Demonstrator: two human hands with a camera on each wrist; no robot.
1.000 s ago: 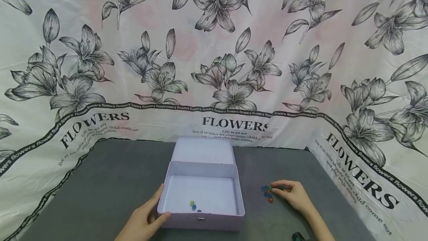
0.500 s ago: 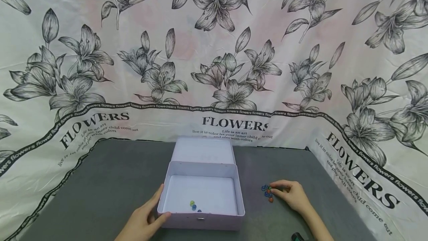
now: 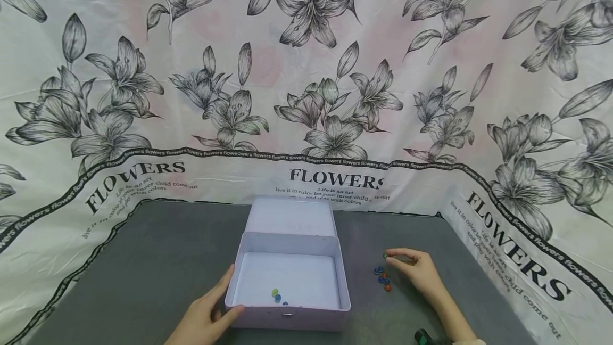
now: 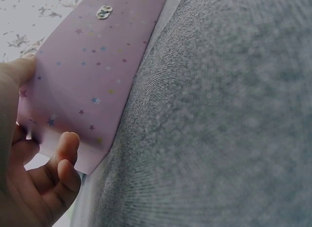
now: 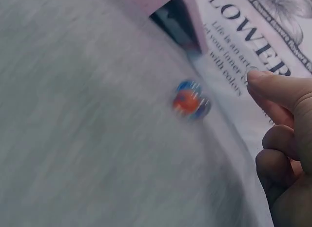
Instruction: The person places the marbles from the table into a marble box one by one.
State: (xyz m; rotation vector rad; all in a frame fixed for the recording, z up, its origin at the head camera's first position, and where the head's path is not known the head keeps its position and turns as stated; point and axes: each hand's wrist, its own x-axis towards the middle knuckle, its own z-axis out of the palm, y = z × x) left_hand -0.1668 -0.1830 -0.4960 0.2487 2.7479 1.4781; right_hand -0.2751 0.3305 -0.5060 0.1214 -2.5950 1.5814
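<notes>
the right hand [image 3: 417, 272] pinches a green marble [image 3: 385, 255], just lifted to the far side of the other marbles [image 3: 381, 279], right of the box [image 3: 287, 317]; so one fewer lies there. the left hand [image 3: 204, 315] grips the box.

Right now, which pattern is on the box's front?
The box has a multicoloured star print on pinkish purple, clearest in the left wrist view.
</notes>
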